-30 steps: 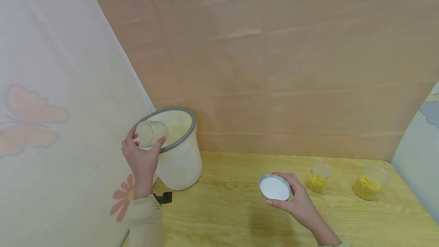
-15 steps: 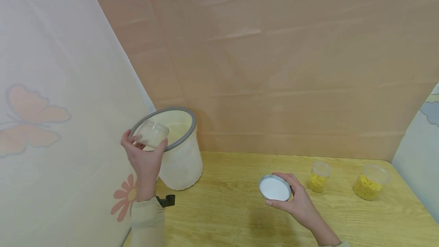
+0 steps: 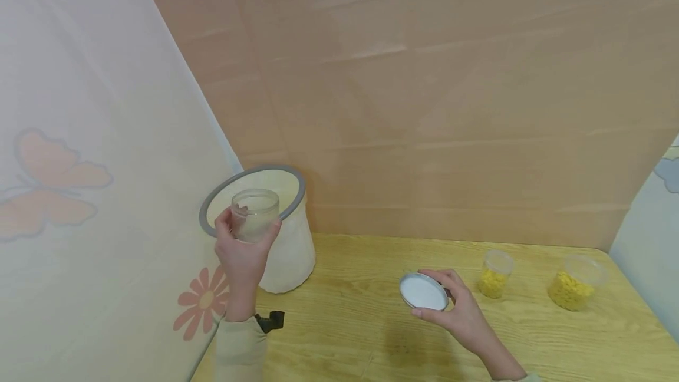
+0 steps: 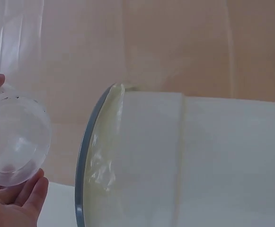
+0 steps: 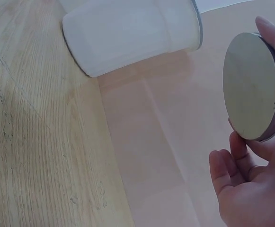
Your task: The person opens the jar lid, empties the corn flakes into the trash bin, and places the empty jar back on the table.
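My left hand grips a clear plastic jar by its sides, upright with its mouth uncovered. The jar is in front of the bin's near rim in the head view; nothing shows inside it. In the left wrist view the jar's round base faces the camera, thumb and fingers on opposite edges. Above the table, my right hand pinches a round silver metal lid by its edge, with its white inside toward the head camera. Its smooth outer face shows in the right wrist view.
A white bin with a grey rim and a bag liner stands at the table's back left. Two clear jars of yellow pieces, a small jar and a wider jar, sit on the wooden table at right.
My left hand has turned the jar from tipped over the bin's opening to upright and drawn it rightward and nearer. My right hand with the lid has barely moved.
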### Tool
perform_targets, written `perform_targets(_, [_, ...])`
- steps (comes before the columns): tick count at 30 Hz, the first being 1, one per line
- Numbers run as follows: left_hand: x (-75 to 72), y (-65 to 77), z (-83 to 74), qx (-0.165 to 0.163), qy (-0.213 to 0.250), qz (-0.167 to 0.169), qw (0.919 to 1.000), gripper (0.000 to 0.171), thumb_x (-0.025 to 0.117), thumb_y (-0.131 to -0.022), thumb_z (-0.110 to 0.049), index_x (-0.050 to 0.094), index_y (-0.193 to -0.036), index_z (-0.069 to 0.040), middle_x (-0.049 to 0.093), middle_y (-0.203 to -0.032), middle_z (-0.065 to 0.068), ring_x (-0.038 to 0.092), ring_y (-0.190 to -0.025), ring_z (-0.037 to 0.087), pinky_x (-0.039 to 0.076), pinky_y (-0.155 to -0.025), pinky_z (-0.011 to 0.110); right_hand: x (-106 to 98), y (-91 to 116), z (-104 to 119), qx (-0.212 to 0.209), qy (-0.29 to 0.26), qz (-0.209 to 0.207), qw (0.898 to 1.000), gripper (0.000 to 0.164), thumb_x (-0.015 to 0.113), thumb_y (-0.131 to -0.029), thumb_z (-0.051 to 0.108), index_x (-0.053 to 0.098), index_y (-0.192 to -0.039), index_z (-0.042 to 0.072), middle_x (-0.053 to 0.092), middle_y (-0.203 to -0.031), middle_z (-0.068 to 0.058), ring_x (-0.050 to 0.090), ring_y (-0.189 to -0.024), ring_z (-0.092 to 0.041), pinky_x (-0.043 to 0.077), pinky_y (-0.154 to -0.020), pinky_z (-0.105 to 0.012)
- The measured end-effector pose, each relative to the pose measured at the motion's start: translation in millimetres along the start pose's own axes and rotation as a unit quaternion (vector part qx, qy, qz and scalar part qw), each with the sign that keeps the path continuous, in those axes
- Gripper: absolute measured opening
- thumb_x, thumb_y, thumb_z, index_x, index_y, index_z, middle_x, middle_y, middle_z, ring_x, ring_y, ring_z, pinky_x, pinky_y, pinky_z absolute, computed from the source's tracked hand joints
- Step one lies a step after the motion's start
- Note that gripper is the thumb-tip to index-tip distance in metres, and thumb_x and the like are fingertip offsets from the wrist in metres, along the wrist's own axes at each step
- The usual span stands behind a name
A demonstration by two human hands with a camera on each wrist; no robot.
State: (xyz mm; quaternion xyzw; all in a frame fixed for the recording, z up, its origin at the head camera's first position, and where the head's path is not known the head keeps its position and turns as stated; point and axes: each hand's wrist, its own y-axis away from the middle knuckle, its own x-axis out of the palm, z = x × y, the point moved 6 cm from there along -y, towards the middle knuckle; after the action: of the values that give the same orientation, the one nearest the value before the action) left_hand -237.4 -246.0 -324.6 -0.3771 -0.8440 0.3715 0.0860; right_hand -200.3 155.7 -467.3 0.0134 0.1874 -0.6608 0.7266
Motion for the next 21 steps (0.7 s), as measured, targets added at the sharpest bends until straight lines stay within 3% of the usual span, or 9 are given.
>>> perform_targets(5, [7.9,18.1,-39.9,0.044,0.067,0.023,0.9965,0.078,0.091,-0.064,0.004,0.043,-0.125,0.015,0.061,-0.122,0.025,0.056,-0.116,0.04,0.04,-0.102,0.038,2.4,-0.9,-3.1,0.005,0.002,-0.001,1.0,0.067,0.09,-0.079,0.017,0.059,-0.138,0.007,0.052,-0.125,-0.012,0.051,-0.11,-0.028,0.045,-0.09,-0.049])
perform_targets(8, [14.9,29.9,-52.7,0.05,0.081,0.063,0.9935,0.079,0.088,-0.063,0.009,0.04,-0.125,0.017,0.059,-0.125,0.027,0.055,-0.117,0.044,0.04,-0.102,0.047,4.0,-0.9,-4.9,0.013,-0.002,-0.004,1.0,0.07,0.09,-0.079,0.018,0.056,-0.14,0.006,0.052,-0.129,-0.013,0.051,-0.11,-0.029,0.045,-0.089,-0.049])
perform_targets(14, [43.4,61.8,-17.8,0.063,0.064,0.155,0.9838,0.087,0.095,-0.063,-0.006,0.044,-0.133,0.005,0.049,-0.129,0.02,0.057,-0.116,0.036,0.047,-0.095,0.057,7.2,-0.7,-8.1,0.022,-0.001,-0.006,1.0,0.076,0.092,-0.077,0.018,0.053,-0.141,0.007,0.051,-0.132,-0.013,0.052,-0.113,-0.031,0.044,-0.093,-0.051])
perform_targets(21, [65.4,109.2,23.0,-0.008,0.035,0.247,0.9684,0.082,0.094,-0.072,-0.027,0.047,-0.135,-0.005,0.048,-0.128,0.008,0.051,-0.122,0.027,0.044,-0.101,0.056,15.6,-1.6,-17.7,0.023,0.002,0.007,1.0,0.082,0.095,-0.071,0.017,0.053,-0.14,0.004,0.05,-0.135,-0.013,0.048,-0.119,-0.032,0.04,-0.097,-0.056])
